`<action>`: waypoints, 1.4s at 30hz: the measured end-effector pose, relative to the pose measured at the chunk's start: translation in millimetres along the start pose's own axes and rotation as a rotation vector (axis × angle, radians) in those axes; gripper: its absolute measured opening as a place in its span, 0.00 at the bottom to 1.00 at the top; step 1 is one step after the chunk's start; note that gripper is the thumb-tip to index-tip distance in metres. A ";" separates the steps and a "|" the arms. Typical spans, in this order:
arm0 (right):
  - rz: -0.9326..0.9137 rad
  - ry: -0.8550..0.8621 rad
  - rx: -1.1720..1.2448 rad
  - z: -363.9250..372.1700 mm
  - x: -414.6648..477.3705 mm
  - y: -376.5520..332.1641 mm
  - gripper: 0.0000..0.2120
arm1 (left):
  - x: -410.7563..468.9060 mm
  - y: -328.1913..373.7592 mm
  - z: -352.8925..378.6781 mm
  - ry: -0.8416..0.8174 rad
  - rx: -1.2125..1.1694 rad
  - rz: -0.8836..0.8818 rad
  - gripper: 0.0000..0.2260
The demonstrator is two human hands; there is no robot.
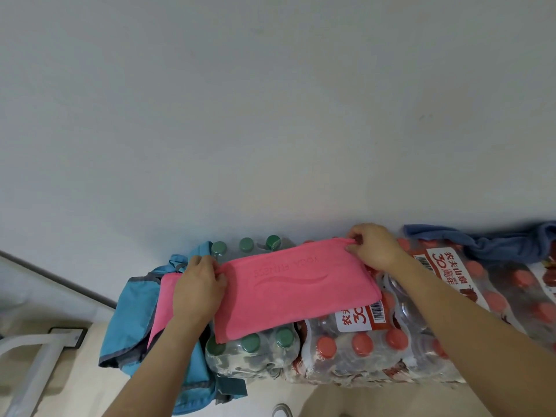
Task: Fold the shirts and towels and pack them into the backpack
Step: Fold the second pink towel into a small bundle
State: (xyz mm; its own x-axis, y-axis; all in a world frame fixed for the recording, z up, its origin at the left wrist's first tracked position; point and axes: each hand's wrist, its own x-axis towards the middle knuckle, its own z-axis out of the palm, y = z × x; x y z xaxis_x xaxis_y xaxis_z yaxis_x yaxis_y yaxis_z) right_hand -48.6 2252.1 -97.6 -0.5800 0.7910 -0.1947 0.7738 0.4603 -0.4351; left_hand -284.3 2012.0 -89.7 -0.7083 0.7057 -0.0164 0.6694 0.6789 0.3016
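The left hand (pixel 198 284) and right hand (pixel 373 245) each had a pinching grip on the part-folded pink towel (pixel 294 293), while the crumpled blue towel (pixel 496 245) and packing the backpack (pixel 132 311) apparently remained.

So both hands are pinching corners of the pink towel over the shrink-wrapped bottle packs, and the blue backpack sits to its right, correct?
Not quite: the head view shows the light blue fabric backpack to the left of the folded pink towel, not its right. The left hand and right hand do pinch its corners over the shrink-wrapped packs of plastic bottles.
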 end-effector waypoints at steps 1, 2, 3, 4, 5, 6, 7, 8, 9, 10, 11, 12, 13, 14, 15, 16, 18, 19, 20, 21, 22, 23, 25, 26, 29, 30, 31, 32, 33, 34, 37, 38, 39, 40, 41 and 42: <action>0.033 -0.022 0.082 -3.5 -1.4 0.9 0.05 | -1.6 0.2 -2.9 -0.001 -0.024 0.011 0.02; 0.079 -0.063 0.224 -8.9 -3.7 1.4 0.04 | -2.7 -0.2 -4.9 -0.007 -0.075 0.005 0.02; 0.128 -0.119 0.418 -16.4 -7.4 0.6 0.04 | -3.0 -0.6 -7.5 -0.014 -0.168 -0.027 0.03; 0.170 -0.177 0.630 -27.0 -12.6 -1.4 0.04 | -2.1 -0.2 -11.3 -0.021 -0.301 -0.067 0.05; 0.189 -0.216 0.820 -40.4 -18.6 -3.9 0.05 | -0.9 1.8 -17.6 -0.014 -0.451 -0.092 0.08; 0.183 -0.219 0.962 -55.5 -25.2 -5.3 0.06 | 0.5 4.6 -25.5 0.023 -0.578 -0.087 0.11; 0.159 -0.191 1.056 -71.7 -32.2 -5.6 0.08 | 1.8 9.2 -36.2 0.079 -0.658 -0.054 0.13; 0.117 -0.149 1.095 -88.9 -40.1 -5.3 0.08 | 2.3 14.7 -47.6 0.142 -0.705 -0.003 0.14; 0.066 -0.094 1.069 -105.3 -49.8 -5.3 0.08 | 0.4 20.7 -58.8 0.193 -0.736 0.054 0.15; 0.024 -0.033 0.987 -118.2 -61.1 -4.7 0.08 | -3.6 26.7 -67.6 0.224 -0.758 0.113 0.16; -0.009 0.027 0.900 -127.4 -73.2 -3.7 0.07 | -10.1 31.5 -73.9 0.240 -0.763 0.171 0.18; -0.030 0.080 0.833 -130.7 -85.0 -1.0 0.08 | -17.3 33.8 -75.3 0.251 -0.743 0.228 0.20; -0.046 0.124 0.785 -127.5 -96.5 0.9 0.08 | -25.8 33.4 -72.3 0.251 -0.698 0.280 0.21; -0.049 0.161 0.726 -116.6 -108.1 2.7 0.08 | -34.1 29.0 -63.5 0.238 -0.634 0.320 0.22; -0.050 0.184 0.656 -100.1 -117.5 5.5 0.09 | -42.2 22.7 -51.8 0.209 -0.556 0.349 0.21; -0.047 0.185 0.565 -79.4 -125.2 11.6 0.11 | -50.3 14.9 -38.6 0.177 -0.481 0.374 0.18; -0.041 0.130 0.381 -33.6 -136.8 30.2 0.16 | -66.8 -2.5 -13.7 0.100 -0.358 0.408 0.08; -0.061 0.096 0.308 -13.8 -141.9 39.9 0.19 | -75.5 -10.7 -3.0 0.064 -0.308 0.437 0.09; -0.090 0.084 0.258 2.0 -147.3 47.6 0.21 | -83.7 -18.3 6.4 0.047 -0.254 0.484 0.12; -0.107 0.094 0.228 13.2 -152.3 54.3 0.23 | -90.4 -24.4 12.9 0.042 -0.215 0.523 0.13; -0.109 0.103 0.190 19.6 -156.6 59.8 0.24 | -95.3 -27.5 15.6 0.041 -0.194 0.539 0.14; -0.103 0.099 0.156 22.2 -160.8 61.9 0.25 | -99.3 -28.7 16.1 0.041 -0.183 0.549 0.14; -0.080 0.066 0.118 18.6 -166.6 59.0 0.22 | -102.9 -28.7 16.1 0.036 -0.167 0.575 0.14; -0.062 0.046 0.100 13.0 -167.5 54.8 0.20 | -103.3 -27.9 14.8 0.019 -0.142 0.587 0.14; -0.009 0.046 0.030 -4.4 -162.0 31.2 0.14 | -102.0 -28.8 11.2 -0.063 -0.071 0.592 0.15; -0.015 0.114 0.031 -7.8 -158.3 18.8 0.09 | -100.4 -27.5 8.4 -0.075 -0.056 0.572 0.14; -0.024 0.182 0.041 -7.9 -153.7 5.5 0.05 | -98.1 -24.1 5.3 -0.075 -0.057 0.541 0.14; -0.036 0.230 0.054 -4.2 -148.1 -8.2 0.07 | -93.6 -19.5 2.6 -0.062 -0.079 0.501 0.14; -0.059 0.230 0.042 3.9 -141.5 -20.5 0.15 | -87.0 -13.1 0.7 -0.033 -0.105 0.468 0.15; -0.081 0.179 0.002 13.9 -134.6 -31.9 0.21 | -78.1 -5.3 0.4 0.000 -0.112 0.449 0.17; -0.063 -0.003 -0.173 48.5 -117.7 -47.8 0.31 | -50.0 15.5 10.4 -0.033 0.004 0.372 0.23; -0.043 -0.035 -0.208 57.2 -115.1 -46.6 0.32 | -44.1 18.9 15.9 -0.085 0.057 0.314 0.25; -0.026 -0.047 -0.231 63.0 -113.7 -43.9 0.32 | -40.9 18.8 21.0 -0.128 0.099 0.267 0.27; -0.014 -0.046 -0.246 66.5 -113.0 -40.7 0.32 | -39.8 16.0 25.6 -0.140 0.122 0.248 0.29; -0.010 -0.044 -0.254 67.7 -112.1 -38.0 0.31 | -39.6 12.2 28.4 -0.131 0.121 0.242 0.29; -0.016 -0.043 -0.263 67.0 -111.3 -36.2 0.31 | -39.1 8.1 30.2 -0.106 0.101 0.241 0.28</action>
State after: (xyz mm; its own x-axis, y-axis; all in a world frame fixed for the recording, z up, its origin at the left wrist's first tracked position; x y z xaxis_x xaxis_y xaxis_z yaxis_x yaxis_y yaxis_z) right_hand -29.1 2120.4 -119.1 -0.5983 0.7678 -0.2291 0.8010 0.5655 -0.1964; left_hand -244.5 1996.1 -115.4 -0.5021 0.8629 -0.0570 0.8385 0.5019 0.2121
